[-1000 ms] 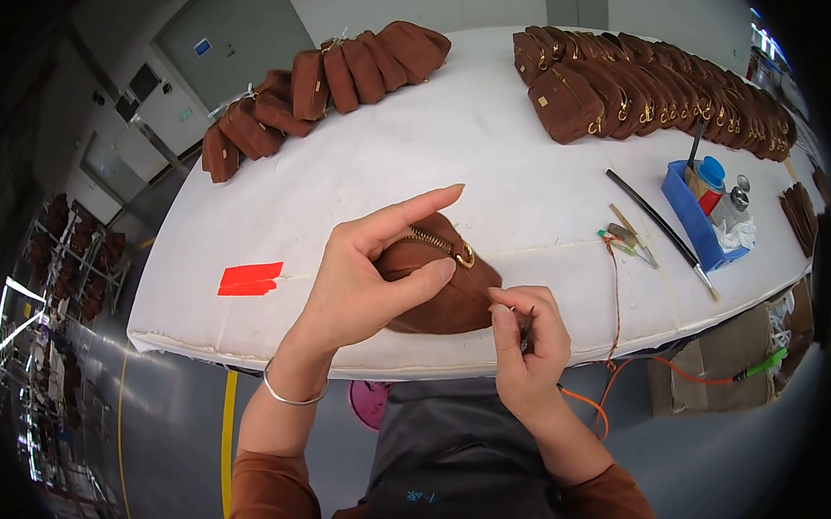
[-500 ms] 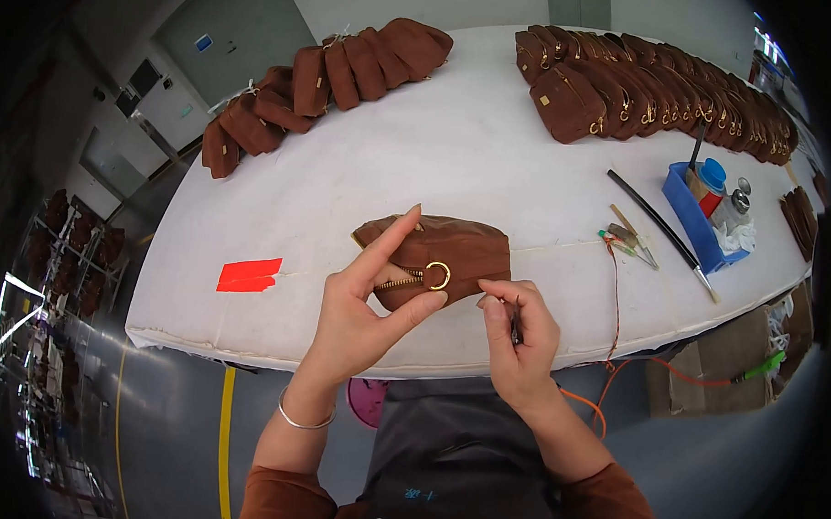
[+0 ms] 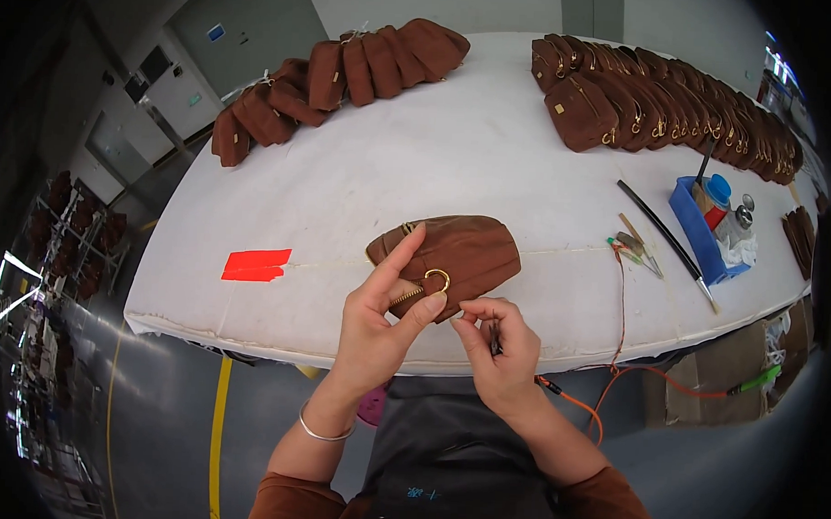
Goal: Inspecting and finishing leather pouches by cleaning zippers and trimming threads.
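A small brown zippered pouch (image 3: 475,252) with a gold ring (image 3: 438,279) is held up over the near part of the table. My left hand (image 3: 376,327) grips its left end, fingers on the far side and thumb by the ring. A stretch of gold zipper shows beside that thumb, its teeth parted. My right hand (image 3: 499,349) is closed, its thumb and forefinger pinched together at the pouch's lower edge. Tucked in that palm is a small dark metal tool (image 3: 495,337), mostly hidden by the fingers. Whether the pinch holds a thread or the pouch's edge is too small to tell.
Brown pouches lie in a row at far left (image 3: 326,73) and in long rows at far right (image 3: 581,110). A blue tray (image 3: 696,228) with bottles, a black-handled brush (image 3: 668,232) and small snips (image 3: 635,253) lie to the right. Red tape (image 3: 255,264) marks the white table.
The pouch has tilted, its right end rising. My right hand has moved left, from the pouch's right side to its lower edge near my left thumb. The view has shifted slightly.
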Tool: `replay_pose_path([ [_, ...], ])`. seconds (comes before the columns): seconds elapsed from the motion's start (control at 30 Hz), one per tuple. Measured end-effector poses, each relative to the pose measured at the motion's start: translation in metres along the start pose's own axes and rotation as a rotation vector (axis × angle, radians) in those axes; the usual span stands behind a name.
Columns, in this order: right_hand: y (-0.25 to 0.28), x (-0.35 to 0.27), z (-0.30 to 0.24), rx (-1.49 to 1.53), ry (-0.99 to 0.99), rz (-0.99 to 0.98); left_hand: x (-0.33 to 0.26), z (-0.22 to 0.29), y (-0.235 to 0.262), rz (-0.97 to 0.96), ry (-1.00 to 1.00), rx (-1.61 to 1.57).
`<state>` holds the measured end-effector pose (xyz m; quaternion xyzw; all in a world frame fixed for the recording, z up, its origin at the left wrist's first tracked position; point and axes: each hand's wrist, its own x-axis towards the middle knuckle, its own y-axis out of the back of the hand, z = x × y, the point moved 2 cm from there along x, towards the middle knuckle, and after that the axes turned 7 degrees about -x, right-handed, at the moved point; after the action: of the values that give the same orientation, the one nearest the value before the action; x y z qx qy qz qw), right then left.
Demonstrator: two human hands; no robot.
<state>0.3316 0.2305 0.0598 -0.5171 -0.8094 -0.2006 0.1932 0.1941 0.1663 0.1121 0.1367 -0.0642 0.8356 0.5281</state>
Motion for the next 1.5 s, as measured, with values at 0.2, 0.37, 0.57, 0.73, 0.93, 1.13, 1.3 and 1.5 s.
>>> replay_pose_path([
  [0.2, -0.004, -0.004, 0.0, -0.038, 0.043, 0.03, -0.005, -0.003, -0.002, -0.013, -0.013, 0.041],
  [0.37, -0.002, -0.005, 0.006, -0.094, 0.056, -0.009, -0.009, -0.001, -0.01, -0.004, -0.017, 0.078],
  [0.57, 0.001, -0.01, 0.002, 0.251, -0.12, -0.157, -0.011, -0.004, -0.007, -0.025, -0.04, 0.057],
  [0.73, 0.011, -0.021, 0.0, 0.444, -0.307, -0.293, -0.01, -0.008, -0.005, -0.031, -0.104, 0.094],
  [0.93, 0.003, -0.039, -0.007, 0.148, -0.097, -0.873, -0.015, -0.009, -0.003, -0.023, -0.125, 0.097],
  [1.13, 0.009, -0.046, -0.005, 0.017, -0.061, -0.825, -0.03, -0.012, 0.006, -0.012, 0.013, -0.003],
  [1.3, 0.015, -0.033, -0.007, 0.02, -0.115, -0.657, -0.045, -0.029, 0.021, -0.034, 0.01, 0.101],
  [1.5, 0.007, -0.039, 0.007, -0.025, -0.132, -0.615, -0.059, -0.023, 0.016, 0.031, -0.127, 0.461],
])
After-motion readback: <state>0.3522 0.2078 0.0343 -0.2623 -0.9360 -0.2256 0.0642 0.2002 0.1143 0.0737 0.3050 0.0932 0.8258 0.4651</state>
